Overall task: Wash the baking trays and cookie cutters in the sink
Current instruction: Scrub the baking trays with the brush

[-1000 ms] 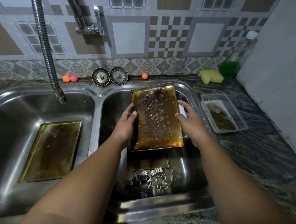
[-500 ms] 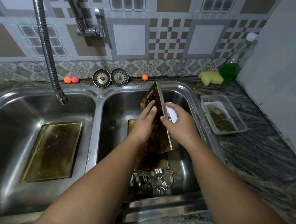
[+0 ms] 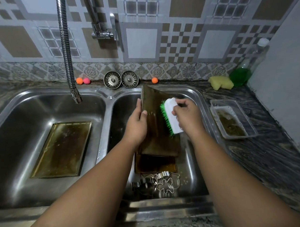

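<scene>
Over the right sink basin (image 3: 196, 163) I hold a brownish baking tray (image 3: 157, 130) tilted up, its underside toward me. My left hand (image 3: 137, 126) grips its left edge. My right hand (image 3: 188, 118) is shut on a white scrub brush (image 3: 171, 119) whose green bristles rest against the tray's back. A second tray (image 3: 155, 163) lies flat in the basin below. Several metal cookie cutters (image 3: 160, 183), one a gingerbread-man shape, sit at the basin's near end. A third greasy tray (image 3: 63, 148) lies in the left basin (image 3: 16, 156).
A flexible faucet hose (image 3: 66, 53) hangs over the left basin. Two sink strainers (image 3: 120, 79) and small coloured balls stand on the back ledge. A yellow sponge (image 3: 221, 84), a green soap bottle (image 3: 243, 72) and a clear tub of dirty liquid (image 3: 232, 119) sit on the right counter.
The tray was flipped from face-up, through edge-on, to underside toward me. My right hand let go of its right edge and now presses the brush against its back.
</scene>
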